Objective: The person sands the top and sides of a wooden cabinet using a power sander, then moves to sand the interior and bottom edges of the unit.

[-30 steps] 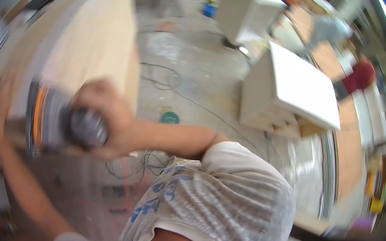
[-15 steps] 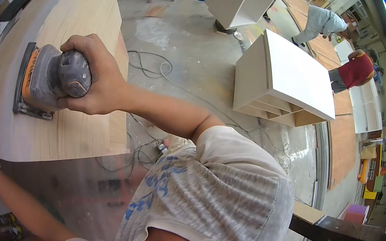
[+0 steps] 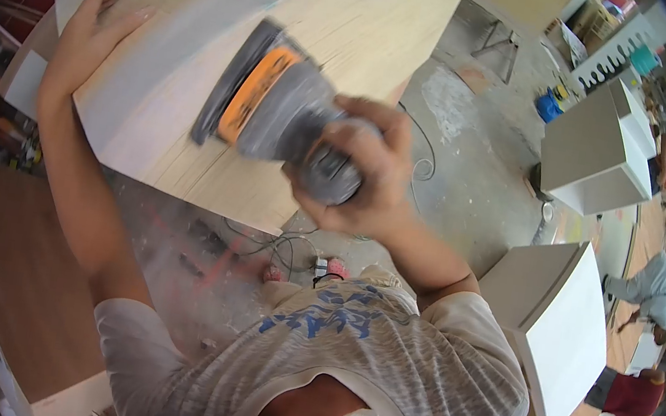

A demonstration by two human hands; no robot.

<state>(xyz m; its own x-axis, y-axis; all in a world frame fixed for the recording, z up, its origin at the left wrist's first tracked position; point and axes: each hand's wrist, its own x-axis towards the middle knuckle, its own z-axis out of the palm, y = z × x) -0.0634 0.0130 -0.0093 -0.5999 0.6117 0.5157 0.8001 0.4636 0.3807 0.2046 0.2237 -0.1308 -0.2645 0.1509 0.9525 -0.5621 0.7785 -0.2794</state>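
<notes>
A grey and orange electric sander (image 3: 266, 105) rests flat on a large pale wooden panel (image 3: 173, 134). My right hand (image 3: 367, 175) grips the sander's rounded grey top. My left hand (image 3: 95, 26) lies flat with its fingers spread on the panel's far left side, away from the sander. The sander and my right hand are blurred by motion.
White cabinet boxes (image 3: 596, 151) (image 3: 562, 334) stand on the dusty concrete floor (image 3: 465, 175) to the right. Cables (image 3: 276, 247) lie under the panel's edge. A brown board (image 3: 24, 284) lies at lower left. Other people (image 3: 649, 291) bend over work at the far right.
The view has swung round, so the panel now fills the upper left. The sander has moved along the panel with my right hand on it. My left hand stays flat on the wood.
</notes>
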